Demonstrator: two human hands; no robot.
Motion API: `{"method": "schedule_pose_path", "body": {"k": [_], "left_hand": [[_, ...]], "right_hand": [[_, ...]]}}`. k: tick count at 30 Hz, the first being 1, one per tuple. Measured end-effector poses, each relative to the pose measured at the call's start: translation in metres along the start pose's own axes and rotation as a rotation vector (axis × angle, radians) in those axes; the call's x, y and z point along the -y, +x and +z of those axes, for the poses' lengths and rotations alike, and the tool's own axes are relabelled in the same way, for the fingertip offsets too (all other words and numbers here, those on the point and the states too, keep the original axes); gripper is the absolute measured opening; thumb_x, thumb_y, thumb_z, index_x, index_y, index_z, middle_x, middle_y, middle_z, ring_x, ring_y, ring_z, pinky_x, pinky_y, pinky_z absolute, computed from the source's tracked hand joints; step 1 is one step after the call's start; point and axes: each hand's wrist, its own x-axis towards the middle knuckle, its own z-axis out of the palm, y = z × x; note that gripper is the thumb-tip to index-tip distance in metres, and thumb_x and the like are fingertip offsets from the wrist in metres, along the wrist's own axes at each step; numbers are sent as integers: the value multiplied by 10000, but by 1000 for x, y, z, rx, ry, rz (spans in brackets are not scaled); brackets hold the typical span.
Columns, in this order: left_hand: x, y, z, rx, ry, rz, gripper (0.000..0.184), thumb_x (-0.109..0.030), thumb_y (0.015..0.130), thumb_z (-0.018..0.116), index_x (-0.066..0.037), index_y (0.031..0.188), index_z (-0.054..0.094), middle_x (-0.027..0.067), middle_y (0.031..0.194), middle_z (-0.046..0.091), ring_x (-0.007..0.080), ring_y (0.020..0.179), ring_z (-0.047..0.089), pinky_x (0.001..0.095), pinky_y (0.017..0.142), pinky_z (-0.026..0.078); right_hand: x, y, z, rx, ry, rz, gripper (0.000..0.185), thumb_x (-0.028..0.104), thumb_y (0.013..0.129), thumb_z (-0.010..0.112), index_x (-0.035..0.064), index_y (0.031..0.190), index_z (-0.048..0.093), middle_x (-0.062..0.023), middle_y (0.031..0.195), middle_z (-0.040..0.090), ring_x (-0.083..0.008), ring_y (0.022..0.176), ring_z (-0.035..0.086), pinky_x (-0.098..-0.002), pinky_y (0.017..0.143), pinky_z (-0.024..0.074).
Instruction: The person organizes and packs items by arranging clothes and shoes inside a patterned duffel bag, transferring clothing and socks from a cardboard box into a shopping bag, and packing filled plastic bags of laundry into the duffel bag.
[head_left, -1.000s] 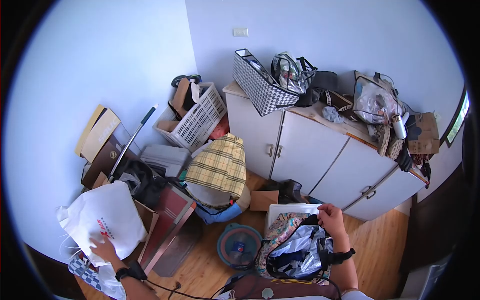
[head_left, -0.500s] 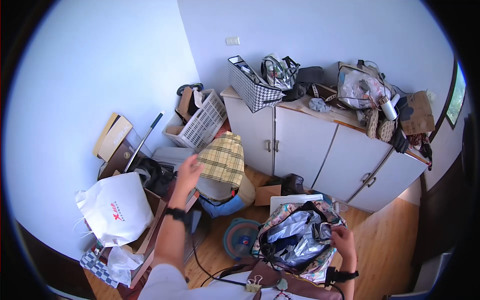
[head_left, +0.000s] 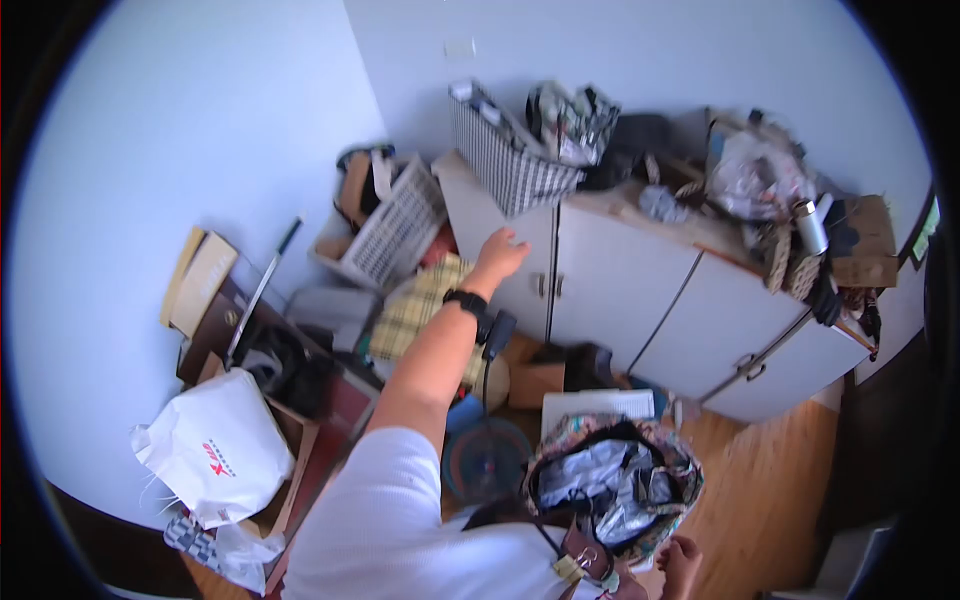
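Observation:
My left hand (head_left: pixel 501 256) is stretched forward in front of the white cabinet, below the checked black-and-white basket (head_left: pixel 515 160). Nothing shows in it, and its slightly blurred fingers are loosely bent and apart. Down at the lower right, my right hand (head_left: pixel 680 570) is beside the near right edge of a floral bag (head_left: pixel 690 470), fingers loosely curled with nothing visible in them. The bag gapes wide, with crumpled silver lining or packaging (head_left: pixel 600 485) inside. Whether the right hand touches the bag, I cannot tell.
The white cabinet (head_left: pixel 625 290) carries a silver bag (head_left: pixel 575 120), a metal bottle (head_left: pixel 810 228) and a cardboard box (head_left: pixel 865 240). To the left are a white crate (head_left: pixel 395 225), a yellow plaid cloth (head_left: pixel 410 315) and a white paper bag (head_left: pixel 220 445). A round basin (head_left: pixel 490 460) sits beside the floral bag.
My left hand has moved right and up, from beside the plaid cloth to in front of the cabinet. My right hand has left the floral bag's rim and dropped lower. The view has shifted slightly.

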Motion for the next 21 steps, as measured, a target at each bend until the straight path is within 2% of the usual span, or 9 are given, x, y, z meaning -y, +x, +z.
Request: {"method": "schedule_pose_path", "body": {"k": [4, 6, 9, 13, 15, 17, 18, 20, 21], "left_hand": [[106, -8, 23, -156, 271, -293, 760, -339, 732, 672, 153, 1227, 371, 332, 1144, 519, 434, 1115, 489, 438, 934, 420], [212, -19, 34, -325, 292, -473, 963, -402, 715, 689, 184, 1311, 210, 351, 1266, 410, 430, 1139, 472, 407, 954, 418], [278, -63, 19, -512, -291, -1095, 1046, -458, 668, 757, 119, 1346, 207, 283, 1318, 394, 371, 1272, 343, 443, 1031, 343], [312, -86, 3, -727, -602, -1313, 915, -427, 693, 759, 59, 1320, 303, 229, 1335, 397, 351, 1251, 361, 462, 1013, 350], [340, -94, 0, -793, -717, -1355, 849, -423, 709, 749, 44, 1296, 353, 212, 1337, 398, 347, 1246, 358, 469, 1004, 352], [385, -95, 6, -691, -1120, -902, 629, -338, 767, 719, -5, 1229, 451, 168, 1220, 514, 301, 1098, 506, 481, 908, 422], [371, -87, -4, -697, -1125, -919, 629, -338, 767, 719, -5, 1229, 451, 168, 1220, 514, 301, 1098, 506, 481, 908, 422], [287, -50, -49, -542, -1199, -602, 151, -238, 853, 632, -117, 802, 559, -10, 646, 520, 106, 445, 431, 248, 376, 319], [253, -32, -70, -554, -1176, -447, 119, -189, 860, 620, -77, 861, 581, 19, 707, 566, 126, 465, 476, 263, 373, 353]], "right_hand": [[46, -16, 69, 138, -186, 93, 194, 100, 799, 543, -20, 940, 601, -53, 656, 571, -108, 481, 535, -221, 393, 423], [31, -5, 88, 269, -419, -94, 208, 116, 780, 570, -8, 940, 622, -94, 643, 605, -162, 527, 587, -291, 477, 469], [47, 5, 118, 419, -641, -102, 209, 122, 762, 592, 6, 931, 637, -123, 632, 618, -203, 562, 613, -338, 540, 484], [64, 28, 144, 473, -834, -141, 204, 121, 746, 611, 45, 931, 650, -137, 635, 623, -264, 584, 620, -369, 573, 482], [69, 43, 151, 468, -906, -85, 188, 119, 748, 611, 32, 912, 640, -137, 631, 617, -266, 594, 617, -371, 581, 478], [73, 53, 158, 467, -925, -140, 178, 97, 755, 604, -3, 901, 630, -123, 618, 603, -201, 501, 592, -325, 513, 463], [80, 54, 164, 470, -942, -134, 178, 97, 755, 604, -3, 901, 630, -123, 618, 603, -201, 501, 592, -325, 513, 463], [98, 52, 179, 517, -956, -270, 185, 104, 758, 602, 4, 911, 628, -118, 621, 601, -196, 531, 593, -323, 521, 459], [112, 46, 191, 517, -957, -236, 194, 116, 760, 602, 11, 921, 630, -117, 629, 604, -193, 562, 594, -323, 534, 458]]}}
